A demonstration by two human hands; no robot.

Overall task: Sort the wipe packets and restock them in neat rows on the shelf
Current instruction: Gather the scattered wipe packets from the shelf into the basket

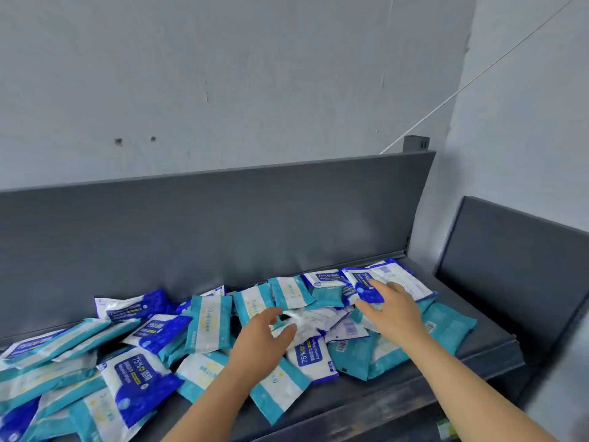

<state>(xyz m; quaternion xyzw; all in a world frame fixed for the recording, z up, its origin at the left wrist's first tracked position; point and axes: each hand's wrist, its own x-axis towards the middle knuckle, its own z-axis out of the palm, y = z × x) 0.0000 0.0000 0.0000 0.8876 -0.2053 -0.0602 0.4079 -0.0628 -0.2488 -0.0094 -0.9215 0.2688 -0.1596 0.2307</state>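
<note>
Far left to centre: wipe packets (149,374) heaped loose across the dark grey shelf (398,397), teal-and-white and dark-blue-and-white kinds mixed, overlapping at all angles (no rows formed). Behind: upright grey back panel (223,224), pale wall (223,74) above. Centre: left hand (261,339) over the heap, fingers spread and curled, nothing gripped, fingertips near a crumpled white packet (306,320). Right of centre: right hand (395,311) palm-down, fingers splayed, fingertips touching a blue-and-white packet (365,287) at the heap's rear right; grip not confirmed. Far right: second grey panel (510,260).
</note>
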